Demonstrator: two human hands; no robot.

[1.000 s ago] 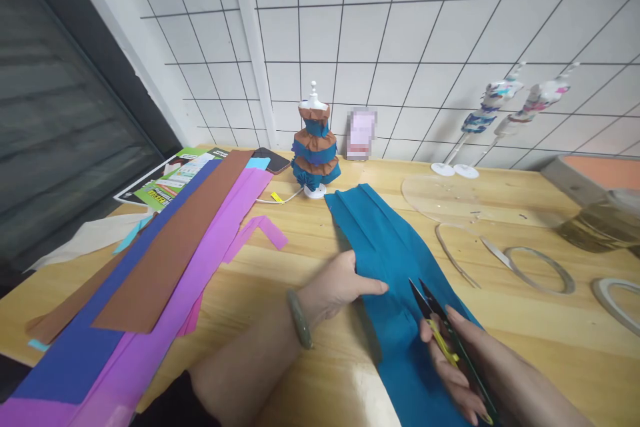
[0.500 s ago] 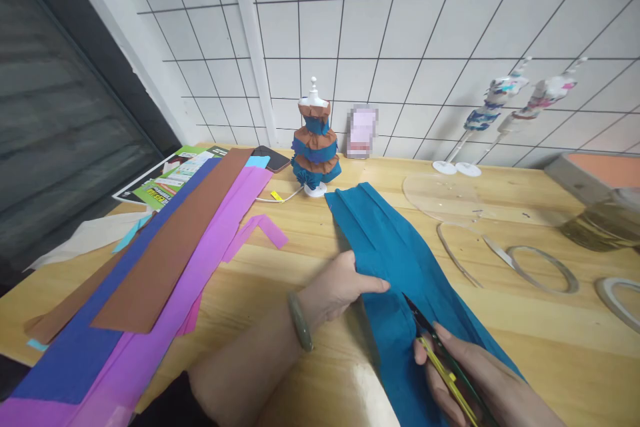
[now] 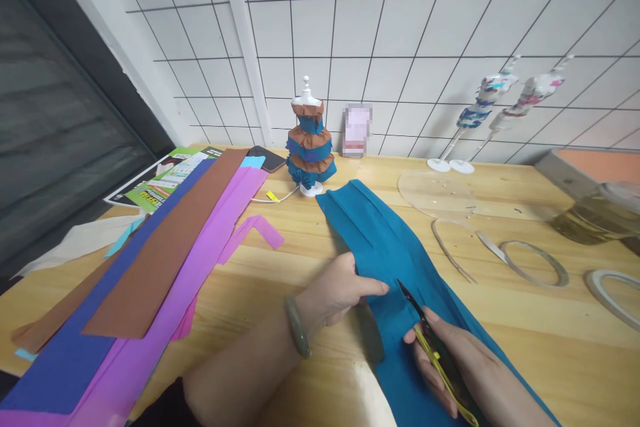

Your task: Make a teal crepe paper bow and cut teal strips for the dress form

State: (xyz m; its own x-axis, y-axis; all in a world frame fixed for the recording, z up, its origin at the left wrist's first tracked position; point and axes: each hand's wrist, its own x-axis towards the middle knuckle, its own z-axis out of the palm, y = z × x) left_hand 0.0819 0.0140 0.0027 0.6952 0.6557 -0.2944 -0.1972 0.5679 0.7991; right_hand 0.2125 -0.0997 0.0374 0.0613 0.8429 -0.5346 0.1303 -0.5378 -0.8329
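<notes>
A long strip of teal crepe paper [image 3: 395, 240] lies across the table in front of me. My left hand [image 3: 345, 290] pinches its left edge between thumb and fingers, thumb on top. In my right hand [image 3: 450, 360] are small yellow-handled thread snips [image 3: 434, 353] with dark blades. One blade lies over the paper just right of my left thumb, its tip pointing away from me. Where the other blade sits, the paper hides it. Beyond the strip stands a small white dress form [image 3: 307, 133] wrapped in gathered brown and teal paper tiers.
Brown paper [image 3: 175, 240], blue paper [image 3: 65, 373] and purple paper [image 3: 210, 240] overlap on the left. Along the right lie tape rolls [image 3: 535, 263], a clear disc [image 3: 435, 195] and a glass jar [image 3: 595, 213]. Two decorated forms [image 3: 487, 100] lean by the tiled wall.
The snips have moved slightly forward and left along the paper, closer to my left thumb. My left hand keeps its pinch. The whole view has shifted a little.
</notes>
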